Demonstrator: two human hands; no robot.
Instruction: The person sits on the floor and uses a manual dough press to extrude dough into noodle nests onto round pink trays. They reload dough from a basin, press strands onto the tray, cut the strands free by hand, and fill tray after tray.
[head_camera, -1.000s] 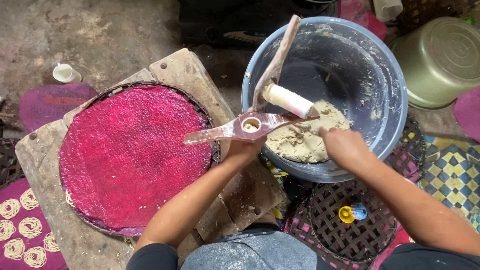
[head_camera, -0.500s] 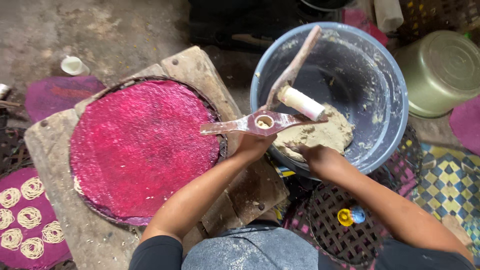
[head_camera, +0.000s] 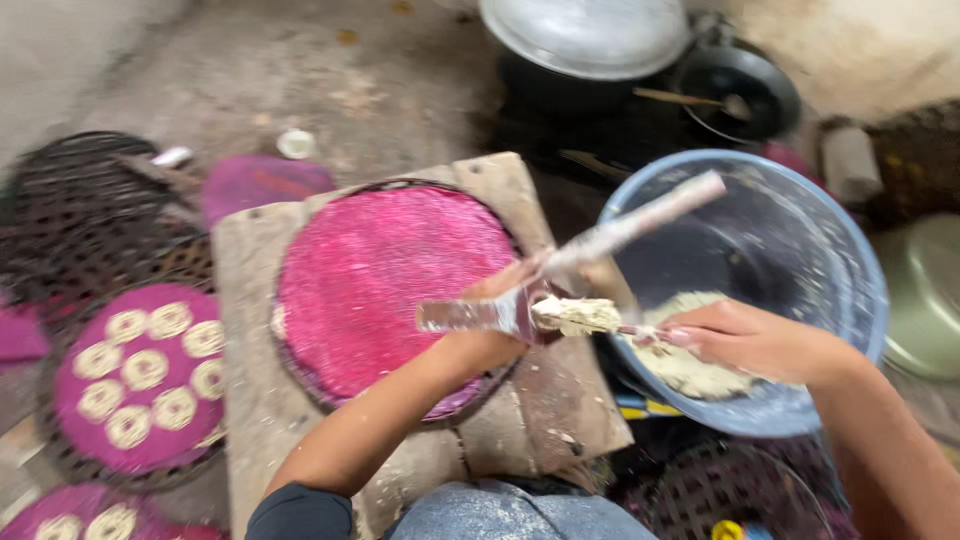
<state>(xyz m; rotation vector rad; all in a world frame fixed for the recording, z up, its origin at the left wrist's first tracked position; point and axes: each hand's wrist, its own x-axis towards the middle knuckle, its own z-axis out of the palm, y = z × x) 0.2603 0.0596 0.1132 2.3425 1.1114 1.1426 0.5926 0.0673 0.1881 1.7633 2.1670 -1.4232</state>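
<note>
Two hands work between a large blue plastic tub (head_camera: 850, 260) and a round pink woven tray (head_camera: 385, 290) on a worn wooden board (head_camera: 250, 300). The left hand (head_camera: 490, 335) is clenched around a hinged metal dough press (head_camera: 560, 275), held over the tray's edge. The right hand (head_camera: 750, 340) pinches pale dough (head_camera: 575, 315) into the press; more dough lies in the tub.

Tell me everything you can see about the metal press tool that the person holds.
The metal press looks like dull grey metal, smeared with pale dough. It has two long handles: one points up and right over the blue bowl, the other points left over the pink round mat. Where they meet sits a cup packed with dough. The left hand grips it from below; the right hand touches its right end. The picture is blurred.
</note>
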